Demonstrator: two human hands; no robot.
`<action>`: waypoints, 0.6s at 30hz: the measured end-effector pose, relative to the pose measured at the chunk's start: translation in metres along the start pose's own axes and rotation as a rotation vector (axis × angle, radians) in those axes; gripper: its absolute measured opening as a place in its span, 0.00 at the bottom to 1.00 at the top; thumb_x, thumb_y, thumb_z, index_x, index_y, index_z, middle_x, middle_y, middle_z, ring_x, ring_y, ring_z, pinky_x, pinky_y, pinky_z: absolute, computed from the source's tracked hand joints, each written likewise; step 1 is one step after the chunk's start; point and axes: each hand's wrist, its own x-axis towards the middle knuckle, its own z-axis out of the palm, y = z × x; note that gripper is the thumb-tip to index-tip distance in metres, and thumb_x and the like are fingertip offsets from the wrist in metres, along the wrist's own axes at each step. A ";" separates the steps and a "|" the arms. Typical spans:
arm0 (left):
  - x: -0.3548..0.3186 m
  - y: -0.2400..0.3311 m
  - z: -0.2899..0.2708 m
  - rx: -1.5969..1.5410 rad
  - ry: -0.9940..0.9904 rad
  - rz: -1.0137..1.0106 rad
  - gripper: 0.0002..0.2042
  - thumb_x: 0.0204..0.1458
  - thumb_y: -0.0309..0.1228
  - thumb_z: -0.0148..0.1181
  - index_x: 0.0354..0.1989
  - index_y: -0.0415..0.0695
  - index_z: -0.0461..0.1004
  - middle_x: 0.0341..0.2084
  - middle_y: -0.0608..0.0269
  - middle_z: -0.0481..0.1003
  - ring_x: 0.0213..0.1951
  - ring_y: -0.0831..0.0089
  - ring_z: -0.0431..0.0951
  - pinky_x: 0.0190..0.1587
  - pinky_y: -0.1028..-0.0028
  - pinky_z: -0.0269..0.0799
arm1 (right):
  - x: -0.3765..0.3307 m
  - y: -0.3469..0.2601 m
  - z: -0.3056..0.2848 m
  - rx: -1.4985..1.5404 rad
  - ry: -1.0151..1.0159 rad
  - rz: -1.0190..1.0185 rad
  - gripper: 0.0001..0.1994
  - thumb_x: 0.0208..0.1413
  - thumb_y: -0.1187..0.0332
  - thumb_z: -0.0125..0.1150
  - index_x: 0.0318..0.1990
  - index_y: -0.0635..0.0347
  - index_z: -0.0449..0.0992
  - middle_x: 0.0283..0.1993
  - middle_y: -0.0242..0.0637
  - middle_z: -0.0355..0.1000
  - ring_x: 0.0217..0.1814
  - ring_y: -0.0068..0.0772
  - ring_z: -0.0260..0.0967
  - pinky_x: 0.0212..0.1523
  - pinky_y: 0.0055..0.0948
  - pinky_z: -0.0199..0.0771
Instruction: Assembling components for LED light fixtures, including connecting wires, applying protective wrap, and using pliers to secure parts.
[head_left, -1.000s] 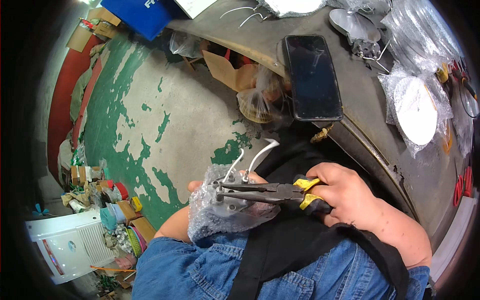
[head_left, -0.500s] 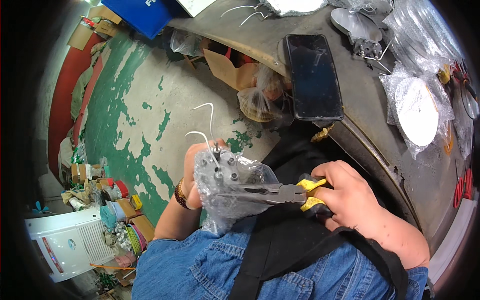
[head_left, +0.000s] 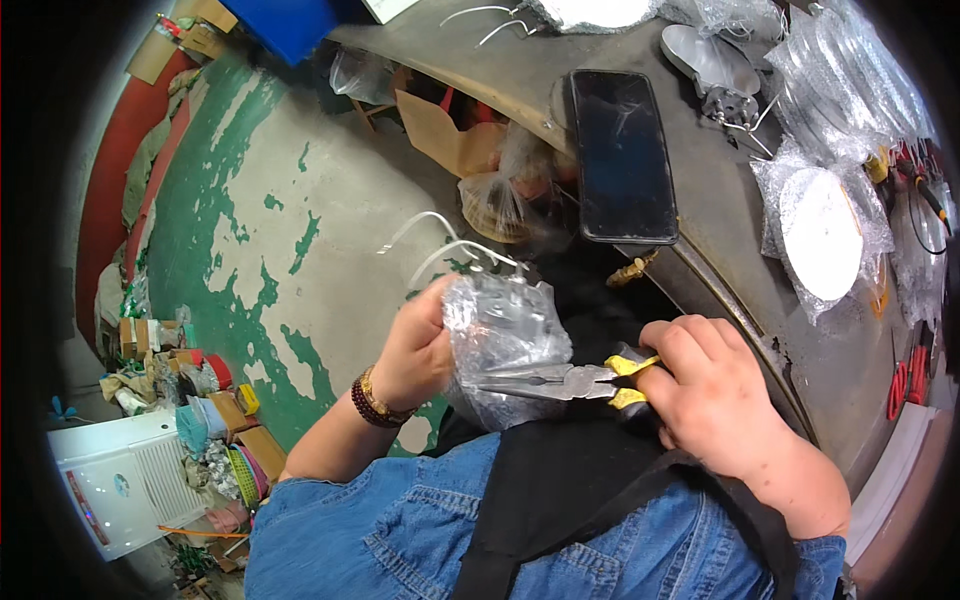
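Note:
My left hand (head_left: 415, 348) is closed around the side of a lamp-like metal fitting (head_left: 510, 325) in clear bubble wrap. Two white wires (head_left: 445, 245) curve out of its far end. A beaded bracelet circles my left wrist. In my right hand (head_left: 705, 390) are long-nosed pliers (head_left: 575, 382) with yellow and black handles, gripped by the fingers. Their grey jaws point left across the lower part of the wrap. Whether they touch it, I cannot tell. The fitting's face is turned away and blurred.
A workbench (head_left: 720, 195) curves along the right, bearing a black phone (head_left: 625, 155), a grey metal dish (head_left: 710, 60) with wires and bubble-wrapped pieces (head_left: 822, 235). Red-handled tools (head_left: 908, 375) lie at its right edge. Below it sit a cardboard box (head_left: 445, 130) and plastic bags.
My left hand has moved right and tipped the wrapped fitting, so its pegged face no longer shows and the wires swing over to the right. The pliers stay in my right hand.

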 end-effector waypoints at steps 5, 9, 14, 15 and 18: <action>-0.002 0.004 0.005 -0.779 -0.143 -0.368 0.26 0.54 0.29 0.66 0.59 0.34 0.64 0.52 0.56 0.73 0.53 0.73 0.75 0.57 0.71 0.68 | -0.016 0.002 -0.009 -0.135 -0.097 -0.011 0.06 0.35 0.67 0.60 0.23 0.58 0.73 0.44 0.37 0.70 0.42 0.34 0.67 0.40 0.33 0.67; -0.003 0.021 0.017 -0.035 -0.171 -0.209 0.24 0.48 0.34 0.73 0.48 0.36 0.71 0.39 0.62 0.78 0.40 0.76 0.78 0.44 0.76 0.72 | -0.021 0.001 -0.034 -0.113 -0.156 0.040 0.08 0.32 0.70 0.62 0.25 0.59 0.73 0.45 0.39 0.70 0.47 0.39 0.69 0.46 0.37 0.69; -0.011 0.020 0.019 0.217 -0.062 -0.068 0.17 0.47 0.36 0.74 0.36 0.39 0.73 0.25 0.61 0.78 0.27 0.78 0.78 0.30 0.75 0.70 | -0.041 0.001 -0.048 0.045 -0.193 0.356 0.20 0.22 0.76 0.66 0.33 0.63 0.76 0.46 0.44 0.69 0.47 0.51 0.68 0.47 0.42 0.71; -0.011 0.021 0.019 0.283 -0.069 -0.020 0.17 0.47 0.36 0.74 0.36 0.39 0.73 0.24 0.61 0.77 0.27 0.77 0.78 0.31 0.75 0.71 | -0.044 -0.001 -0.047 0.078 -0.196 0.402 0.19 0.24 0.77 0.67 0.33 0.63 0.76 0.48 0.44 0.69 0.48 0.50 0.68 0.49 0.42 0.70; -0.011 0.025 0.024 0.328 -0.046 0.060 0.18 0.45 0.36 0.75 0.34 0.39 0.72 0.22 0.60 0.76 0.25 0.73 0.78 0.29 0.74 0.71 | -0.050 -0.001 -0.040 0.185 -0.185 0.460 0.19 0.27 0.80 0.68 0.34 0.65 0.77 0.50 0.45 0.69 0.50 0.51 0.67 0.51 0.44 0.69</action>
